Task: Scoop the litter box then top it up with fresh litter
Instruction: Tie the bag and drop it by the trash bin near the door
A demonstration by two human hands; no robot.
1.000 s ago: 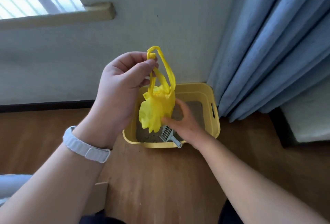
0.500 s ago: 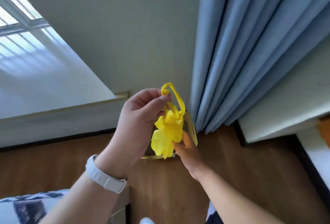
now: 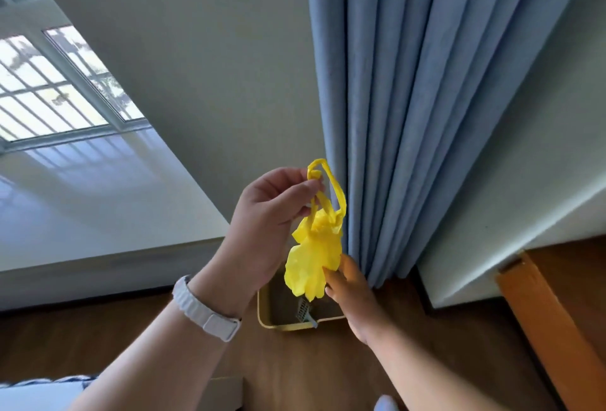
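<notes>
Single head-worn view, tilted up toward wall [image 3: 203, 59] and curtain [image 3: 426, 99], hands close.

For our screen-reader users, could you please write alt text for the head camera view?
A left hand pinches the handles of a crumpled yellow plastic bag while the right hand holds its lower part. Below them, a yellow litter box with a scoop sits on a wooden floor by a blue curtain.

Yellow plastic litter box [image 3: 285, 327] largely hidden behind crumpled yellow plastic bag [image 3: 314, 256] and right hand [image 3: 352, 296], grey slotted scoop [image 3: 303, 308] partly covered
</notes>
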